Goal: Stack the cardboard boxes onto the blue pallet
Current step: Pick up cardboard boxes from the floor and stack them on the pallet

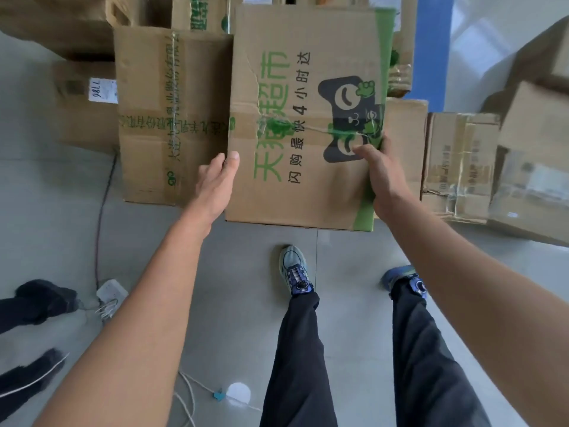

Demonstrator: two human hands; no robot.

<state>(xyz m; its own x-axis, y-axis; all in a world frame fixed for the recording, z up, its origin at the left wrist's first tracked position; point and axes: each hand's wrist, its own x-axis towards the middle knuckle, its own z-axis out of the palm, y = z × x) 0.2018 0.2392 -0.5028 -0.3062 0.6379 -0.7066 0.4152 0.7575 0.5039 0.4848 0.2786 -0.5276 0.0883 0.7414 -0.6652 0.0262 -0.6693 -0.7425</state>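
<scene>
A cardboard box with green lettering and a dark cat logo (289,87) fills the upper middle of the head view, held above the floor between both hands. My left hand (215,183) presses flat against its left side. My right hand (378,177) grips its right edge, fingers curled over the top. A strip of the blue pallet (431,47) shows behind the box at upper right, mostly hidden by boxes.
A taped box (160,118) stands just left of the held one, with more boxes behind it and a crumpled stack (462,161) to the right. A power strip (111,292) and cables lie on the grey floor at left. Another person's dark shoes (40,300) are at far left.
</scene>
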